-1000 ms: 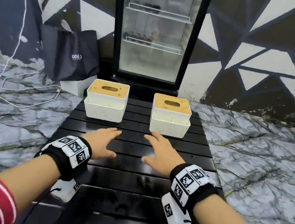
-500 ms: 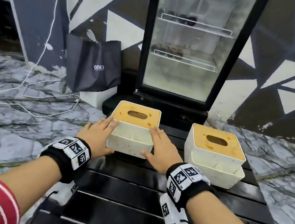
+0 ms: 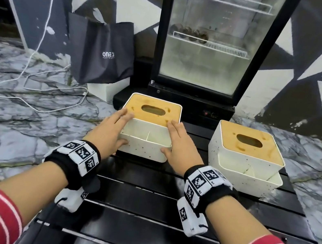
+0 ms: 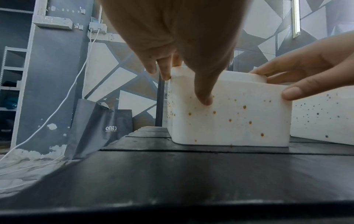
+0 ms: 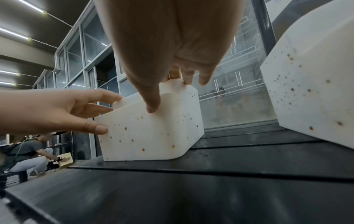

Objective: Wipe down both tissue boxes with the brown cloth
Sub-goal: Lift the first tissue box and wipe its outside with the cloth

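Tissue boxes, two white speckled plastic ones with pale wooden lids, stood on the black slatted tabletop (image 3: 142, 200). The left tissue box (image 3: 144, 147) sat at the tabletop's far edge, in front of the glass-door fridge (image 3: 212, 45); the right tissue box (image 3: 244, 166) stood well apart to its right, untouched. A second before, both hands had lain flat on the bare slats, short of the boxes; half a second before, they had reached the left one. Now the left hand (image 3: 111, 132) and the right hand (image 3: 179, 144) bracketed it. On each, the fingers (image 3: 123, 115) lay fairly straight along a side wall up to the lid's edge, while the thumb pressed the front face, as both wrist views confirmed. It was a two-sided clasp rather than a curled grip, and the box's base looked flat on the slats.

Orange-brown spots dotted the front wall and lid, so no wiping seemed done. No brown cloth appeared in any view. That suggested the hands were only seating or repositioning this box, and the cloth remained to be found before cleaning could start.
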The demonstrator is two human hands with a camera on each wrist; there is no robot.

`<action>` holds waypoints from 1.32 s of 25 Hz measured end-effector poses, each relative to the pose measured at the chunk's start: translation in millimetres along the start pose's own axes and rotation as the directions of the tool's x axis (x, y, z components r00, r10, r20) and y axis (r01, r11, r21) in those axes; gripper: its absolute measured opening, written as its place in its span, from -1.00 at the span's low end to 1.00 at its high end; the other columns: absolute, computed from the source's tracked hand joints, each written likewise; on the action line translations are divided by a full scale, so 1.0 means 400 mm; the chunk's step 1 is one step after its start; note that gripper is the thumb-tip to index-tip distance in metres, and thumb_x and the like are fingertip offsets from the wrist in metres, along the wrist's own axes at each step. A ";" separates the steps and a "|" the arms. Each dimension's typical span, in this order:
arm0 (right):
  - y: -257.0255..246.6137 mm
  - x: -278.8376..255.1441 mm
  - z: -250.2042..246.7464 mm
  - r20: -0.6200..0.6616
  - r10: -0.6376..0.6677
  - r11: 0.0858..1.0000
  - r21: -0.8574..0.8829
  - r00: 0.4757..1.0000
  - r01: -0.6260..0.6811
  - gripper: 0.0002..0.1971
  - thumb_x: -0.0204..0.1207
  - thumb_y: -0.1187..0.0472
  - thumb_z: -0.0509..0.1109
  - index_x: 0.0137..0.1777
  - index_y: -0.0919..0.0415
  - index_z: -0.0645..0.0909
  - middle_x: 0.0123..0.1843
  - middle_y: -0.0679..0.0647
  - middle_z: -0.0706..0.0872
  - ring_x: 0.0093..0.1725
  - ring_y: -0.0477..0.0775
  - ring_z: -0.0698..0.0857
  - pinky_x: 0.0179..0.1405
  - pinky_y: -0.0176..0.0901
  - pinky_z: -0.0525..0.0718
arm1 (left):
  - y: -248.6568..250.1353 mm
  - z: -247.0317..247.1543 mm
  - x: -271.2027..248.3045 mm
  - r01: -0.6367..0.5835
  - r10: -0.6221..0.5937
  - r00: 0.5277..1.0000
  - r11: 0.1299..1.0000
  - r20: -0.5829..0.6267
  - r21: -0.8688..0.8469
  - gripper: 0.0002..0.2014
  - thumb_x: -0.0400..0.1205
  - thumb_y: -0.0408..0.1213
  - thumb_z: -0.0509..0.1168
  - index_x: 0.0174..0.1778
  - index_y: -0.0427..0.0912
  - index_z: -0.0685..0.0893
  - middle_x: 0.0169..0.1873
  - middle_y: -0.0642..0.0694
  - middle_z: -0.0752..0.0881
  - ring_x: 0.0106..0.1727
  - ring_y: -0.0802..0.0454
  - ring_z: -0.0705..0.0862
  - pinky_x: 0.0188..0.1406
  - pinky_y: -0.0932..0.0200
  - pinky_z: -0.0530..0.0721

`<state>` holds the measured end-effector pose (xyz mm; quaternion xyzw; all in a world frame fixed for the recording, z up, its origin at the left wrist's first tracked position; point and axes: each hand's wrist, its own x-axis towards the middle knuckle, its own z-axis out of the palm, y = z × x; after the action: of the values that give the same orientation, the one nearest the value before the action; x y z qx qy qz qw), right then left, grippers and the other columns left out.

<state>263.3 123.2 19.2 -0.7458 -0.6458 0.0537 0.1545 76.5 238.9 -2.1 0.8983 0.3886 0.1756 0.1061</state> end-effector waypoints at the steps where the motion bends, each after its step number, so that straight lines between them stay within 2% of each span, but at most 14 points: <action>1: -0.002 -0.008 0.001 0.003 0.003 1.000 -0.004 1.000 -0.003 -0.28 0.58 0.15 0.27 0.60 0.20 -0.07 0.66 0.08 -0.04 0.63 0.09 -0.07 0.59 0.04 0.10 | 0.002 -0.004 -0.004 -0.016 0.017 1.000 1.000 -0.009 0.018 -0.24 0.53 -0.22 0.43 0.61 -0.09 0.20 0.63 -0.11 0.15 0.59 -0.18 0.25 0.60 -0.09 0.16; 3: -0.005 -0.027 0.000 0.006 0.003 1.000 -0.023 1.000 -0.003 -0.28 0.58 0.14 0.27 0.60 0.19 -0.08 0.66 0.07 -0.03 0.63 0.08 -0.06 0.59 0.07 0.10 | 0.012 -0.018 -0.016 -0.052 0.053 0.999 0.995 -0.011 0.079 -0.25 0.53 -0.18 0.43 0.60 -0.12 0.21 0.61 -0.13 0.19 0.61 -0.14 0.20 0.61 -0.02 -0.04; 4: -0.008 -0.041 -0.002 0.009 0.006 1.000 -0.028 1.000 -0.006 -0.29 0.58 0.14 0.26 0.60 0.18 -0.08 0.66 0.06 -0.04 0.63 0.07 -0.07 0.60 0.06 0.08 | 0.019 -0.024 -0.028 -0.065 0.066 0.998 0.993 -0.006 0.093 -0.25 0.53 -0.17 0.43 0.60 -0.13 0.22 0.60 -0.13 0.20 0.62 -0.12 0.18 0.61 0.01 -0.07; 9: -0.031 -0.156 -0.014 0.029 0.017 0.994 -0.105 0.999 -0.014 -0.30 0.60 0.11 0.22 0.61 0.15 -0.12 0.66 0.02 -0.09 0.64 0.01 -0.13 0.59 0.02 -0.03 | 0.061 -0.028 -0.141 -0.069 0.068 0.998 0.997 -0.016 -0.035 -0.26 0.46 -0.25 0.50 0.54 -0.18 0.34 0.55 -0.15 0.28 0.56 -0.13 0.29 0.52 0.17 0.19; 14: -0.053 -0.289 -0.032 0.046 -0.001 0.991 -0.135 0.999 0.007 -0.29 0.60 0.11 0.22 0.60 0.17 -0.11 0.66 0.04 -0.08 0.63 0.00 -0.13 0.58 -0.02 -0.01 | 0.112 -0.031 -0.257 -0.082 0.082 0.996 0.997 -0.015 -0.006 -0.27 0.44 -0.22 0.52 0.52 -0.19 0.39 0.53 -0.16 0.33 0.54 -0.11 0.33 0.50 0.19 0.21; 17: -0.048 -0.381 -0.024 0.040 0.010 0.994 -0.106 0.999 -0.006 -0.28 0.59 0.11 0.24 0.61 0.16 -0.11 0.66 0.04 -0.08 0.64 0.00 -0.12 0.61 0.00 0.06 | 0.156 -0.029 -0.336 -0.102 0.102 0.995 0.995 -0.014 -0.004 -0.27 0.43 -0.22 0.53 0.51 -0.20 0.41 0.52 -0.18 0.34 0.54 -0.11 0.34 0.48 0.27 0.14; 21: -0.041 -0.495 -0.030 0.023 0.000 0.997 -0.083 1.000 0.002 -0.29 0.58 0.11 0.26 0.60 0.20 -0.06 0.66 0.07 -0.05 0.64 0.01 -0.11 0.60 0.00 0.11 | 0.211 -0.023 -0.418 -0.137 0.137 0.990 0.991 -0.015 -0.010 -0.28 0.41 -0.23 0.55 0.49 -0.23 0.44 0.50 -0.23 0.38 0.53 -0.17 0.38 0.48 0.19 0.18; 27: -0.037 -0.650 -0.052 -0.037 -0.030 0.998 -0.051 0.999 0.028 -0.31 0.56 0.16 0.30 0.58 0.27 0.02 0.64 0.16 0.05 0.64 0.09 -0.03 0.56 -0.22 -0.11 | 0.301 -0.013 -0.526 -0.177 0.177 0.984 0.984 -0.026 -0.015 -0.29 0.40 -0.21 0.56 0.46 -0.21 0.48 0.48 -0.20 0.42 0.47 -0.16 0.44 0.41 0.04 0.42; 33: -0.019 -0.774 -0.065 -0.087 -0.021 1.000 -0.020 0.996 0.020 -0.31 0.52 0.21 0.35 0.56 0.31 0.10 0.62 0.20 0.13 0.63 0.13 0.03 0.55 -0.24 -0.13 | 0.367 0.006 -0.600 -0.259 0.258 0.965 0.966 -0.042 -0.011 -0.28 0.33 -0.22 0.60 0.41 -0.25 0.52 0.41 -0.27 0.49 0.40 -0.24 0.52 0.36 -0.07 0.50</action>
<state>213.9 -183.2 9.1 -0.7421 -0.6466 0.0134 0.1758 21.7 -37.1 -12.2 0.9366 0.2686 0.2095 0.0820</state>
